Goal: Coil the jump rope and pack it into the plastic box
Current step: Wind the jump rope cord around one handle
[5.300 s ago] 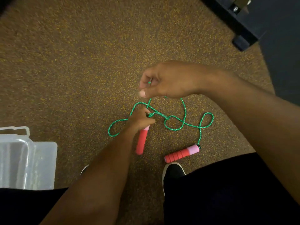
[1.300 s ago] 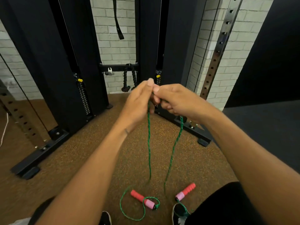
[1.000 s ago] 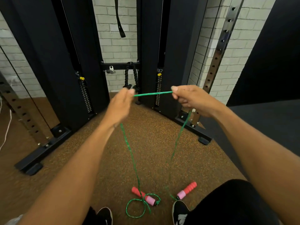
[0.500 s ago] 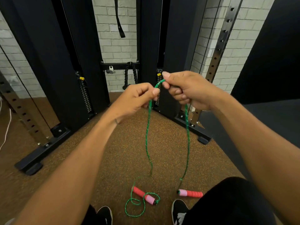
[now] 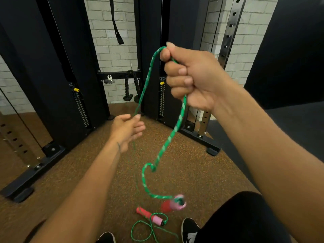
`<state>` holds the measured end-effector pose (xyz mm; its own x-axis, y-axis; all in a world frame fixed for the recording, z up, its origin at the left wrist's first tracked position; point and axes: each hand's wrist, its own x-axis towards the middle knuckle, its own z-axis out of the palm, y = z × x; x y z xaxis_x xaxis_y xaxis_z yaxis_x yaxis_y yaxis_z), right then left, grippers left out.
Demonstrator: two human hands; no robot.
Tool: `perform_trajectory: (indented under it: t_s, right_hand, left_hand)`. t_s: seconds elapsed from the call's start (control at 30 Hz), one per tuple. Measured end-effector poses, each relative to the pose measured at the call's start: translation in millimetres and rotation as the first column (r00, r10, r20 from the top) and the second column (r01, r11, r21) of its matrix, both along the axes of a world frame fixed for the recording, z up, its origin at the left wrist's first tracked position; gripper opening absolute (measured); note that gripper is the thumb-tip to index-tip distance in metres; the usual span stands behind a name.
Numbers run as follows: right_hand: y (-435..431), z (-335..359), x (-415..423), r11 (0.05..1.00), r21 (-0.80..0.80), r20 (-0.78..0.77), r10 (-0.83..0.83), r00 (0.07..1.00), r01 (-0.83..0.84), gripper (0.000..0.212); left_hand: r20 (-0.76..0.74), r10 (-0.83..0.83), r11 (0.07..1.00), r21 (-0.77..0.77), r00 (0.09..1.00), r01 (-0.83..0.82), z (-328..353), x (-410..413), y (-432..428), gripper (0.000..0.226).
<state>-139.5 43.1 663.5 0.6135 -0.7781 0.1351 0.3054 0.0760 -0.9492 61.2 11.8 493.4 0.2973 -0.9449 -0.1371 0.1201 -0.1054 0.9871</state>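
Braided cord jump rope (image 5: 178, 120) – matt black metal frame (image 5: 31, 174) – rough speckled floor (image 5: 189, 172).

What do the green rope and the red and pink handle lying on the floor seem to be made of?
Green rope with white flecks: braided synthetic cord, probably nylon or polyester; the woven pattern shows and the finish is matte. Red and pink handle on the floor: likely a foam or soft rubber grip; the red part looks faintly ribbed and the surface is dull, without shine.
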Motion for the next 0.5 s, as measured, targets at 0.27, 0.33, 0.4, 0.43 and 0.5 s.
perform_trajectory:
  t_s: [0.27,0.33,0.4,0.43,0.5]
  right_hand:
    - [-42.2,-7.5,13.2,0.953,0.081,0.009,-0.295,0.956,0.293,0.028]
    - [-54.5,-9.9,6.3,0.93,0.101,0.03,-0.359,0.933,0.355,0.029]
    - [-66.2,-10.6,-2.2,0.9,0.101,0.043,-0.431,0.901,0.425,0.03]
    - [-72.1,-10.8,-7.1,0.883,0.094,0.049,-0.465,0.884,0.46,0.03]
    - [-83.1,-11.6,-17.0,0.848,0.08,0.053,-0.528,0.847,0.524,0.031]
  left_hand:
    - [-0.311,-0.845,0.518,-0.272,0.435,0.811,23.4,-38.1,50.8,0.071]
    - [-0.239,-0.858,0.503,-0.207,0.455,0.839,16.2,-32.5,54.7,0.074]
    - [-0.167,-0.838,0.542,-0.14,0.52,0.829,5.7,-27.1,59.2,0.067]
    - [-0.134,-0.828,0.557,-0.102,0.544,0.824,-1.4,-23.6,60.9,0.062]
    - [-0.085,-0.812,0.58,0.003,0.578,0.815,-16.2,-15.9,64.2,0.055]
